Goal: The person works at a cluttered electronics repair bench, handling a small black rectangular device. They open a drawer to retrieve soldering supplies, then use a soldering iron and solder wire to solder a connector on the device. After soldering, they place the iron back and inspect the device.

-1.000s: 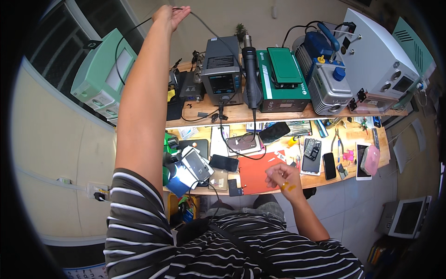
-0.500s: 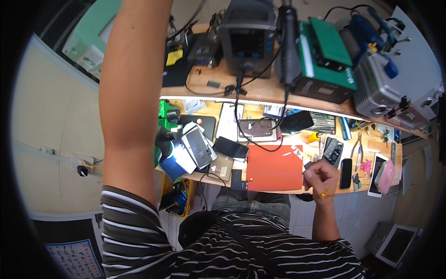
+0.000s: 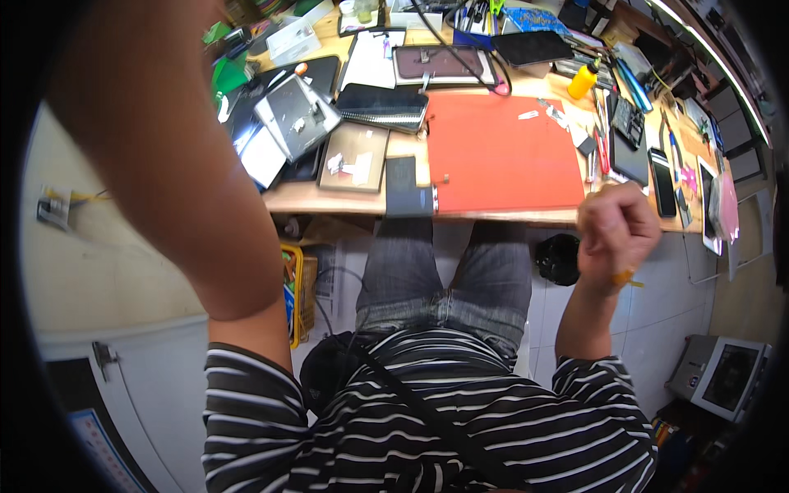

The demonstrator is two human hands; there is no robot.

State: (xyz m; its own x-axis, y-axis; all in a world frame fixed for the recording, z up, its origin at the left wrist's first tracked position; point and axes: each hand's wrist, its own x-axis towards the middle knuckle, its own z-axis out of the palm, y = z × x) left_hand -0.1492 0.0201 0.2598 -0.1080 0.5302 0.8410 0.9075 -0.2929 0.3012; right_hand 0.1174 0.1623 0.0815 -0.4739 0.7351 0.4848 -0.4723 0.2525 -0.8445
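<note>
My left arm reaches up across the left side and out of the top of the picture; its hand is outside the view. At the bench's front edge, right of an orange-red mat, is my right hand. Its fingers are curled in, and whatever they may hold is hidden. Small pieces lie on the mat's far right corner. Against the mat's left side rests a flat dark rectangular part. A black phone lies beyond my right hand, beside a dark opened device.
Left of the mat lie a dark phone, a grey tablet-like panel and a brown box. A yellow bottle stands at the back. Below the bench are a yellow basket and a black bin.
The view has tilted down, so the upper shelf has left the picture and more of the floor and my legs show. My right hand stays closed, now off the mat's right edge.
</note>
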